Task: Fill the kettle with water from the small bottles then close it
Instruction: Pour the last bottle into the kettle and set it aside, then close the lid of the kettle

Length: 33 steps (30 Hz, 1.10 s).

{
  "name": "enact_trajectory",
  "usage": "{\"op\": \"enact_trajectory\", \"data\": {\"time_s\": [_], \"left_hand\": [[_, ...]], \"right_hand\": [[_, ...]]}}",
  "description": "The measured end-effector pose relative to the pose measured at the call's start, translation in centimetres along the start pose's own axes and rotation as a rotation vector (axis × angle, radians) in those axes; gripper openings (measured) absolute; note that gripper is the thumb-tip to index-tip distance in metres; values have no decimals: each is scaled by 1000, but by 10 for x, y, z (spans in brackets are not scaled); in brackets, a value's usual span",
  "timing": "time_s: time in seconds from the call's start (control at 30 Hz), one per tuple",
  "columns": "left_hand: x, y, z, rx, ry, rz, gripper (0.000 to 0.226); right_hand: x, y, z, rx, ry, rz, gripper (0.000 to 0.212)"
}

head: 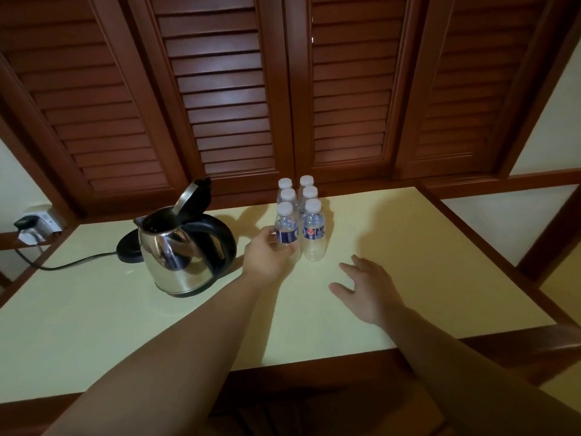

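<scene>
A pale yellow table top (408,247) with a dark wooden edge fills the lower view. Behind it stand four brown louvred wooden shutters (226,99), slats closed. At far left, a white wall socket (44,223) carries a black plug (26,222); a second white plug (26,237) sits just below it. A black power cord (72,264) runs from that area across the table top to a round black base (127,248) lying flat on the surface. Cream wall panels (509,221) framed in dark wood show at right.
</scene>
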<state>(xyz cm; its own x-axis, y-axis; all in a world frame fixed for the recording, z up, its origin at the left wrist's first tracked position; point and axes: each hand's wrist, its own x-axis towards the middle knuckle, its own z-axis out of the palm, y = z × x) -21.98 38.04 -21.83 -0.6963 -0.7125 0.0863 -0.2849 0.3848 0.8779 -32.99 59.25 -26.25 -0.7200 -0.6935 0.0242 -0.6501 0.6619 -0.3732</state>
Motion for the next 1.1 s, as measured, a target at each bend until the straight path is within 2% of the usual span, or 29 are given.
{"op": "enact_trajectory", "data": {"time_s": [0.2,0.27,0.37,0.43,0.57,0.67,0.77,0.83,0.9,1.03,1.1], "left_hand": [[-18,-7,-8,93,-128,-34,105],[-30,-18,-19,163,-138,9,98],[-50,-38,-47,276,-185,165,65],[-64,-52,-71,327,-215,242,53],[-86,-84,-123,401,-283,321,46],[-95,-106,-164,428,-268,306,45],[-94,-130,-203,443,-237,255,49],[-88,-141,-226,420,-190,208,57],[-77,-144,-244,349,-125,165,69],[-40,-128,-261,122,-99,99,104],[-22,-114,-261,-29,-121,98,104]], "right_hand": [[-3,-8,-1,11,36,0,67],[-6,-18,1,20,97,-36,65],[-13,-47,5,51,146,-145,56],[-17,-72,10,82,141,-219,49],[-18,-128,24,145,152,-308,44],[-16,-166,31,194,192,-315,38],[-11,-195,33,219,335,-283,30],[-7,-213,31,309,478,-213,37],[-2,-232,26,399,574,-159,54],[12,-267,11,512,585,-145,76],[18,-287,4,567,608,-163,82]]}}
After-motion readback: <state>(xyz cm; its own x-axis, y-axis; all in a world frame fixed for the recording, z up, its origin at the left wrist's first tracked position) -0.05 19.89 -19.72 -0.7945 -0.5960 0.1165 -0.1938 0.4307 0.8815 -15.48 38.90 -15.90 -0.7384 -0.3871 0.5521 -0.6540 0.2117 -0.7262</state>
